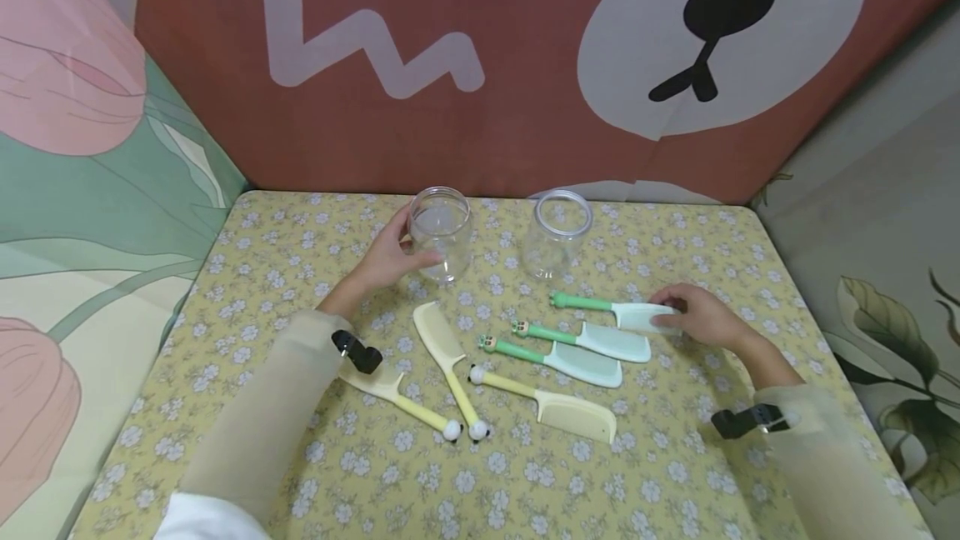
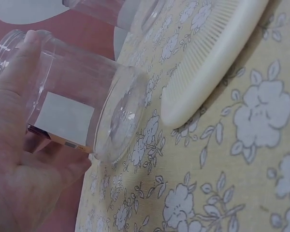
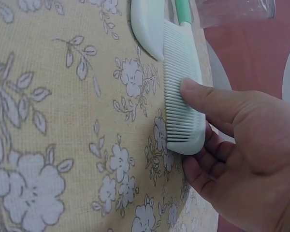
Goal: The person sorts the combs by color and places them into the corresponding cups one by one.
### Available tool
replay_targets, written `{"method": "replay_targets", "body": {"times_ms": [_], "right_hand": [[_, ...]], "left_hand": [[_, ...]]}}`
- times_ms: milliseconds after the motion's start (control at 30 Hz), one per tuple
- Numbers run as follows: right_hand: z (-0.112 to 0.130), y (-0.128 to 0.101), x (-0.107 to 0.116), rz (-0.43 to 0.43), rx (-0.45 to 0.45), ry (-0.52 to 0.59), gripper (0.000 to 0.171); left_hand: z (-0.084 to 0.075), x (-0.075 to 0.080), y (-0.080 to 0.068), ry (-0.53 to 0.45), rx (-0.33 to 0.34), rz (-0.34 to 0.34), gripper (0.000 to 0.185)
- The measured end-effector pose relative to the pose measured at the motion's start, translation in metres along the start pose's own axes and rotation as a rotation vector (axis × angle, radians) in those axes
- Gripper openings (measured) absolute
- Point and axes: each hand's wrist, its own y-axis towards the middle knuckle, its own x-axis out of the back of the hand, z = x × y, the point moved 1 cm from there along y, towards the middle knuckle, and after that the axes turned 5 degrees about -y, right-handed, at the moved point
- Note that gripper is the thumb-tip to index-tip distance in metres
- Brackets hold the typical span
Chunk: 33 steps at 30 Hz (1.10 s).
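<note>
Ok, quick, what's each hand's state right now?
Left hand: closed around the left clear jar.
Right hand: pinching the farthest green-handled comb by its toothed end.

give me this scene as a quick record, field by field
left grip: holds a clear jar
right grip: pinches the toothed end of the farthest green-handled comb
second jar: clear, apart from the held one, to its right
other green-handled combs: two, handles pointing left
yellow combs: three, one partly hidden by the left sleeve
table: yellow, flowered
</note>
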Motion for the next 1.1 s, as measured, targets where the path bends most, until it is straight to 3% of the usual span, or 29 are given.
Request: {"method": "replay_targets", "body": {"times_ms": [133,233,433,633,867,1100], "right_hand": [[-0.002,-0.001,0.000,-0.001,-0.013,0.017,0.022],[-0.005,-0.002,0.000,-0.005,-0.018,0.046,0.024],[-0.013,-0.007,0.001,-0.010,-0.030,0.147,0.028],[-0.015,-0.012,0.004,-0.026,-0.099,0.216,0.044],[-0.023,-0.015,-0.002,-0.015,-0.133,0.422,0.051],[-0.031,-0.016,-0.003,-0.009,-0.128,0.557,0.056]], "left_hand": [[0.020,0.001,0.008,-0.019,-0.018,-0.013,0.100],[0.025,0.002,0.009,-0.009,-0.013,-0.026,0.099],[0.027,0.001,0.010,-0.007,-0.012,-0.043,0.096],[0.028,0.002,0.010,-0.007,-0.009,-0.050,0.094],[0.027,0.002,0.010,0.002,-0.011,-0.049,0.094],[0.027,0.003,0.009,0.019,-0.005,-0.053,0.095]]}}
